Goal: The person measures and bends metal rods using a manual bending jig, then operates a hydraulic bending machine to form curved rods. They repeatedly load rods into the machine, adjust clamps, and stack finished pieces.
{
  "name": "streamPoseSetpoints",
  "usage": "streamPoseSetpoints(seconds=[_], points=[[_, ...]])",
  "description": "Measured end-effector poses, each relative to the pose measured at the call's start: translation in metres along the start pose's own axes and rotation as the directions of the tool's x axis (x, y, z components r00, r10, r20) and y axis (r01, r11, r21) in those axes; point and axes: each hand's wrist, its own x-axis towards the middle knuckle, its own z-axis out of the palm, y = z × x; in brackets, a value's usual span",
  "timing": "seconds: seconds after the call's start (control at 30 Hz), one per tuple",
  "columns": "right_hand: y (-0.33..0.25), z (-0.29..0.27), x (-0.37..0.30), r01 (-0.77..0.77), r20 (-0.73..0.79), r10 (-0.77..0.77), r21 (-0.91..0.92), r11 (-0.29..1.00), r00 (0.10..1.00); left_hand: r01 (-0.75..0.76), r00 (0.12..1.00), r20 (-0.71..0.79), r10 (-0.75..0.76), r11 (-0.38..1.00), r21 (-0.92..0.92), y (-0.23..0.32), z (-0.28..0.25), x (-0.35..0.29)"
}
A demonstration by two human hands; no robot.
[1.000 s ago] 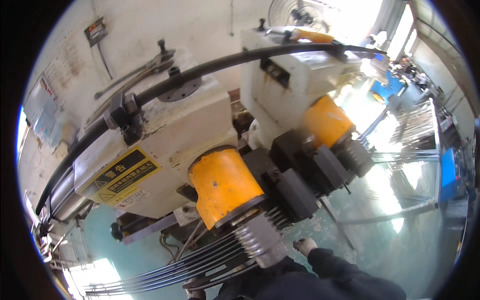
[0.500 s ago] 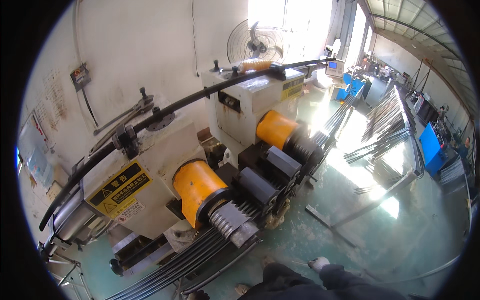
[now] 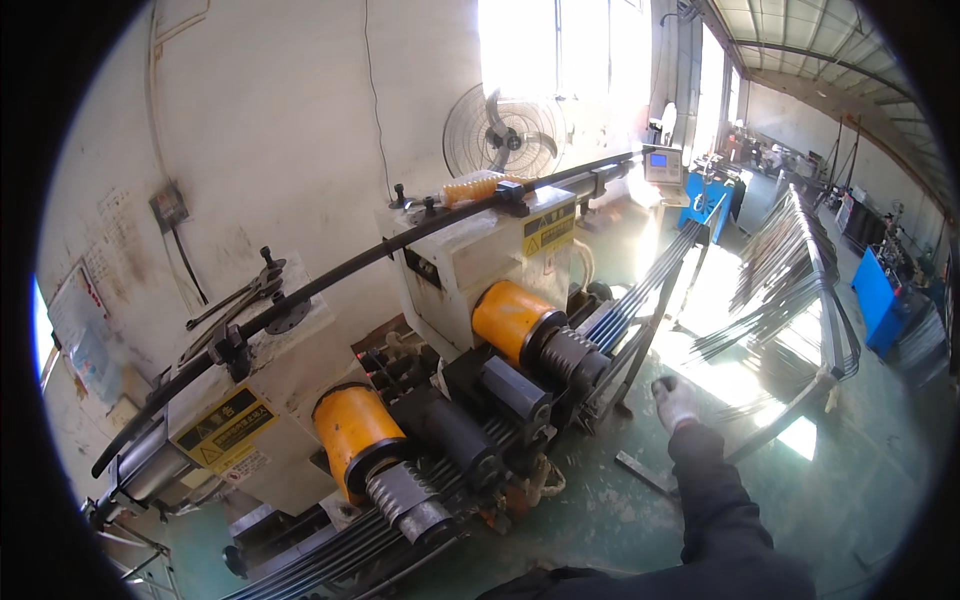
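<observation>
My right hand (image 3: pixel 676 404), in a pale glove and dark sleeve, reaches forward over the floor. Its fingers are curled in; whether they hold anything is hidden. It is nearest to the right end of the machine but appears apart from it. My left hand does not show. The machine has two white housings (image 3: pixel 345 330), orange cylinders (image 3: pixel 517 322) with ridged metal rollers (image 3: pixel 410 500), and black blocks (image 3: pixel 516 386). Several long metal rods (image 3: pixel 335 540) run along its front side. A long dark bar (image 3: pixel 395 243) crosses over the housings.
A wall fan (image 3: pixel 505 138) stands behind the machine by a bright window. At the right, a rack (image 3: pixel 828 300) carries bundles of rods. A control box with a screen (image 3: pixel 662 166) and blue machines (image 3: pixel 868 300) stand farther back. A metal bar (image 3: pixel 645 474) lies low by my arm.
My right hand has moved up and forward from the lower edge, its arm now stretched out. The view has shifted, so the machine sits slightly farther left and lower.
</observation>
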Motion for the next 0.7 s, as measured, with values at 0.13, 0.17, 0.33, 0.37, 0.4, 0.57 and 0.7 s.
streamPoseSetpoints(seconds=[0.13,0.17,0.33,0.37,0.4,0.57,0.7], points=[[-0.124,-0.029,0.044,0.245,-0.009,-0.246,-0.053,0.968,0.969,0.045,0.984,-0.159,-0.081,0.974,-0.221,0.041,-0.077,0.009],[-0.132,-0.032,0.06,0.311,-0.01,-0.313,-0.094,0.946,0.95,0.005,0.981,-0.185,-0.066,0.95,-0.312,0.064,-0.092,0.02],[-0.171,-0.017,0.103,0.437,0.123,-0.422,-0.349,0.829,0.898,-0.146,0.837,-0.469,-0.282,0.711,-0.688,0.222,-0.19,0.055],[-0.186,-0.016,0.105,0.436,0.117,-0.425,-0.373,0.819,0.898,-0.213,0.799,-0.51,-0.32,0.642,-0.737,0.251,-0.212,0.057],[-0.196,-0.019,0.109,0.428,0.106,-0.423,-0.405,0.808,0.9,-0.286,0.771,-0.535,-0.345,0.564,-0.775,0.279,-0.227,0.062],[-0.223,-0.04,0.16,0.381,-0.003,-0.487,-0.619,0.687,0.873,-0.459,0.749,-0.557,-0.359,0.326,-0.827,0.406,-0.265,0.081],[-0.262,-0.07,0.197,0.394,-0.122,-0.583,-0.625,0.674,0.803,-0.413,0.733,-0.607,-0.307,0.509,-0.755,0.493,-0.265,0.087]])
